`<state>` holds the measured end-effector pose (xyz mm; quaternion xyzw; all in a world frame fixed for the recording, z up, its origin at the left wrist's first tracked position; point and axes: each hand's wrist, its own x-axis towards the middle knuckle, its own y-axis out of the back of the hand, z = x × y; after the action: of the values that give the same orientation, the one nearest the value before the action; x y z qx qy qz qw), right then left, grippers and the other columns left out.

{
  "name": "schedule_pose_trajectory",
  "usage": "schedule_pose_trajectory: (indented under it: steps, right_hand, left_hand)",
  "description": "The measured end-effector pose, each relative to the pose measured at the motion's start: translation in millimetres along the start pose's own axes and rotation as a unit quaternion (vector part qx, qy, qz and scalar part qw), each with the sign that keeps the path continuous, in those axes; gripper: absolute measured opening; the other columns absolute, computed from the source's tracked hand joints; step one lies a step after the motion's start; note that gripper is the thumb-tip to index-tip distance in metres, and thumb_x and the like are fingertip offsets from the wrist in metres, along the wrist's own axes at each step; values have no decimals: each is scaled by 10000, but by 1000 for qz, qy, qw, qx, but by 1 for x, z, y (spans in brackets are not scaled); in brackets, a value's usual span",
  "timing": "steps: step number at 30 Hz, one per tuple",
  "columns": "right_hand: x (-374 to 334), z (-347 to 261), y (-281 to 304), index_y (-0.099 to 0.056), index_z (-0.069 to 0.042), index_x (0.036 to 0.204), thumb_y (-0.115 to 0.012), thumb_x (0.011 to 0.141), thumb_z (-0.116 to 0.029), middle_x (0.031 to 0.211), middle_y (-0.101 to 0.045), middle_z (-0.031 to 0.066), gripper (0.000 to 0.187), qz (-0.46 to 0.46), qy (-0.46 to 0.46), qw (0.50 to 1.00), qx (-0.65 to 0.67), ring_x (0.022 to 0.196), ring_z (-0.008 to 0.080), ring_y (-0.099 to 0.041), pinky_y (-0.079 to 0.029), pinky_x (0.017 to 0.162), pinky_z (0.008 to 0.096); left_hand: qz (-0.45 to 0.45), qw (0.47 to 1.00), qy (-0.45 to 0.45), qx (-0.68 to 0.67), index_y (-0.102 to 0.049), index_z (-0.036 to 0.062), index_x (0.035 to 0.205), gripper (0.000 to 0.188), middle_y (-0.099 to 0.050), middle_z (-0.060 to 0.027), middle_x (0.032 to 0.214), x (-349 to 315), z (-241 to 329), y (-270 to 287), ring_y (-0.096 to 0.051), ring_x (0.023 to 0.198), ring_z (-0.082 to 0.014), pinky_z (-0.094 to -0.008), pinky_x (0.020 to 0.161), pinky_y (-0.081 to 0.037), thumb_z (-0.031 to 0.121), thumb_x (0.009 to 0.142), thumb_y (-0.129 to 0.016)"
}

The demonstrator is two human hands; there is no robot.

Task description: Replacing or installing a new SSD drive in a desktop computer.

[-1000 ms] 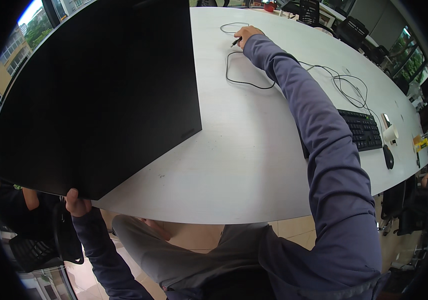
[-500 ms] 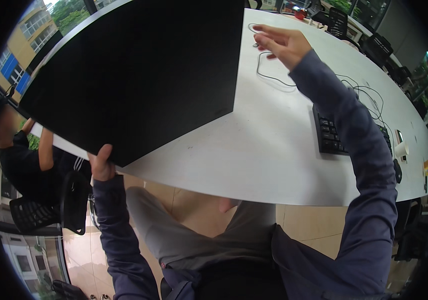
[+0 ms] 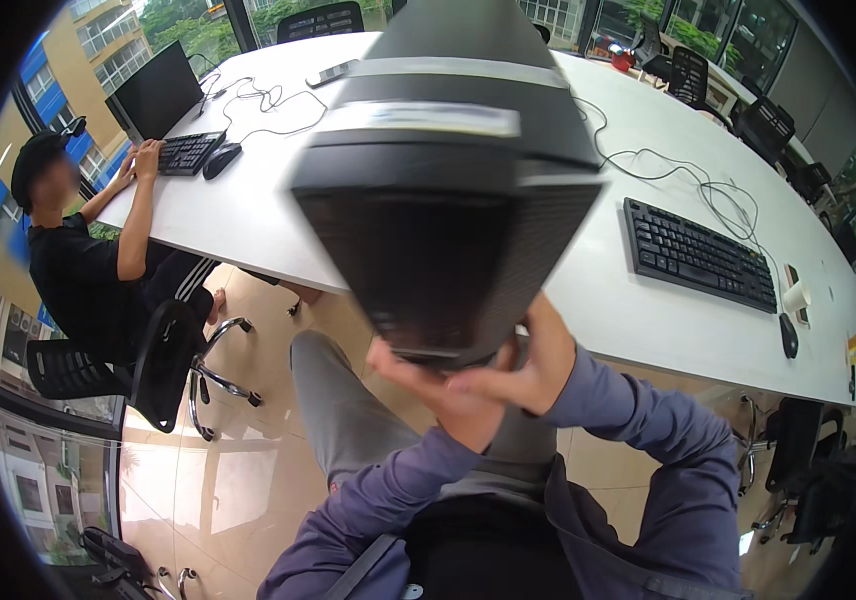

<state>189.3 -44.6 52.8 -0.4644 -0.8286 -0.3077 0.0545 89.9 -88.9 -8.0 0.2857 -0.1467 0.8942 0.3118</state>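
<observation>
A large black box that looks like a computer tower (image 3: 408,240) is tilted up in front of me, close to my head and blurred by motion. A pale strip and a white label cross its upper part. My left hand (image 3: 443,400) is under its lower end, fingers curled against the bottom. Beside it, my right hand (image 3: 538,365) grips the lower right corner, with some fingers hidden behind the case. Both hands are close together, just off the near edge of the white table (image 3: 588,270).
A black keyboard (image 3: 703,255), its cable, a mouse (image 3: 788,336) and a white cup (image 3: 796,298) lie to the right. At the far left a seated person (image 3: 78,240) types on another keyboard (image 3: 191,153) before a monitor (image 3: 156,92). An office chair (image 3: 163,370) stands behind them.
The black case has turned from its broad side to a narrow end and moved right, uncovering the left of the table. My right hand came down from above the table to its lower end.
</observation>
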Motion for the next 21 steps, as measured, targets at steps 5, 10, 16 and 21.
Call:
schedule_pose_trajectory:
  steps: [5, 10, 16, 21]
  right_hand:
    - [-12, 3, 42, -561, 7, 1348, -951, 728, -207, 1244, -668, 128, 763, 50, -102, 990, 82, 1140, 203, -648, -492, 1044, 363]
    - [-30, 7, 59, -549, 35, 1358, -934, 748, -161, 1209, -684, 136, 748, 148, -27, 987, 54, 1079, 190, -677, -529, 1003, 378]
    - [-27, -10, -11, -236, 146, 1520, -958, 710, -181, 1248, -613, 206, 1133, 349, 75, 929, -97, 1047, 250, -666, -531, 960, 365]
    - [-21, 1, -9, -199, 120, 1545, -910, 688, -147, 1321, -534, 223, 1145, 371, 91, 914, -133, 1149, 288, -598, -494, 999, 383]
  left_hand:
    - [-193, 981, -10, -10, -238, -27, 1547, 1022, -301, -269, 1479, -17, 13, 23, -455, 1303, -402, -469, 1115, -380, 144, 746, -851]
    - [-242, 958, 36, -152, -530, -17, 1368, 406, -563, -189, 1382, 90, -20, 21, -533, 1287, -312, -430, 1110, -396, 157, 1003, -572]
    - [-292, 943, 95, -126, -399, 39, 1532, 769, -503, -168, 1510, 254, -119, -81, -472, 1387, -304, -462, 1122, -373, 632, 1042, -384]
    - [-430, 858, 197, -201, -499, 54, 1481, 891, -530, -131, 1475, 254, -135, -122, -523, 1321, -291, -439, 1061, -434, 781, 981, -372]
